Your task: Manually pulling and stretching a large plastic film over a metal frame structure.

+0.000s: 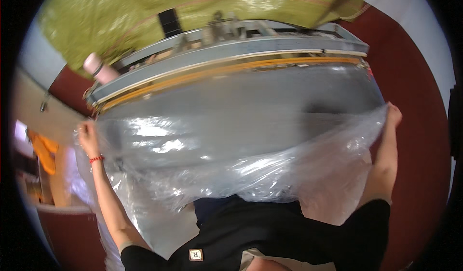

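Observation:
A large sheet of clear plastic film [270,167] stretches between my two hands, its near part crumpled and shiny close to my body. At the left, my left hand [88,138] is closed on the film's edge; a red bead bracelet circles that wrist. On the right side my right hand [394,114] grips the other edge at about the same height. Beneath and beyond the film lies a wide grey surface [241,95], partly seen through the plastic. Fingers of both hands are slightly blurred.
Along the far side runs a grey metal trough [202,57] holding assorted tools, with an orange strip [222,72] below it. A pink bottle [100,68] lies at its left end, a black phone-like slab [170,22] behind. Yellow-green woven sheeting [120,11] hangs beyond.

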A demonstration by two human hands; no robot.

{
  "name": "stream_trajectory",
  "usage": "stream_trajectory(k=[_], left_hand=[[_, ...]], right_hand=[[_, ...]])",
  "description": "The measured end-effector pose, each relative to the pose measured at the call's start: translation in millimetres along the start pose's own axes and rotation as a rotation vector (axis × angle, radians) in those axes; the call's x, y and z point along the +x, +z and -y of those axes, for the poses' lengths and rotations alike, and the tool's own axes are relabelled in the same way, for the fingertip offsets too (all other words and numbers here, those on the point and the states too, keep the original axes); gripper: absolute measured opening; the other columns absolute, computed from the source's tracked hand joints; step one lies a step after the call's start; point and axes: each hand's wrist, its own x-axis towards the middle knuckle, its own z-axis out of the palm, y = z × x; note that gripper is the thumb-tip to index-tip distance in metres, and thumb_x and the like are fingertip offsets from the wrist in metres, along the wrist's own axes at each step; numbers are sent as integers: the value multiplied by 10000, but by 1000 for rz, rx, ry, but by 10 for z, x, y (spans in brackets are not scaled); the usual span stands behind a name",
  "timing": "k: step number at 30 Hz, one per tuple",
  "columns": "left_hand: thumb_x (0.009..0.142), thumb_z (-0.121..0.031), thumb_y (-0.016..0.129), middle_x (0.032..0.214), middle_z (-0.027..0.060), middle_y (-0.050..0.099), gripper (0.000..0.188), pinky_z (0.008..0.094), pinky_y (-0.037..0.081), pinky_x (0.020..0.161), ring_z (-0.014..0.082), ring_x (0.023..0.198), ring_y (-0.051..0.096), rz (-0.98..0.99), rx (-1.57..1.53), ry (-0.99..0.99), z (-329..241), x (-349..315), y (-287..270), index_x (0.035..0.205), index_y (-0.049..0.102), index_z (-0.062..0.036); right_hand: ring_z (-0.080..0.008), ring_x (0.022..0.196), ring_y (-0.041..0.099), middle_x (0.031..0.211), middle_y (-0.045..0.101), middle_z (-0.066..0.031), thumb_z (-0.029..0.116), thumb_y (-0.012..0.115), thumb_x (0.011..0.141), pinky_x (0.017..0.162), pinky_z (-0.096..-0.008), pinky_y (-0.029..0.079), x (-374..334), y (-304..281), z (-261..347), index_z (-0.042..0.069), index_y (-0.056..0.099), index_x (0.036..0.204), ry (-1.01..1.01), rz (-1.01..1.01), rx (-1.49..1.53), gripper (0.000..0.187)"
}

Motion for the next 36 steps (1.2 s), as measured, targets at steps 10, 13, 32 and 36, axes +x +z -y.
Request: stream_trajectory(k=[10,13,32,36], left_hand=[[849,-387,451,1265,147,399,499,357,284,964,289,1162,374,338,445,44,1076,-150,607,1216,426,-50],[861,-321,457,1153,182,495,426,346,354,904,310,1039,481,247,459,106,474,-171,862,1118,502,15],[730,-167,621,918,119,598,400,287,429,793,196,909,560,2253,-672,674,-4249,-3583,1330,1085,513,-18],[834,-367,453,1129,225,486,531,433,356,896,366,1002,486,2128,-1720,45,-3478,-2557,688,1196,404,18]], right_hand=[[-335,843,591,892,606,-183,170,400,810,682,-441,475,-458,393,568,51,560,932,-3,-87,-579,234],[-303,798,613,844,621,-164,154,423,803,663,-410,492,-365,411,502,40,559,893,-69,-105,-684,199],[-296,788,616,835,623,-162,136,414,812,670,-395,491,-304,472,401,30,533,884,-39,-81,-595,175],[-294,804,615,849,621,-163,152,413,818,672,-398,496,-339,489,473,3,537,938,-62,-75,-636,228]])
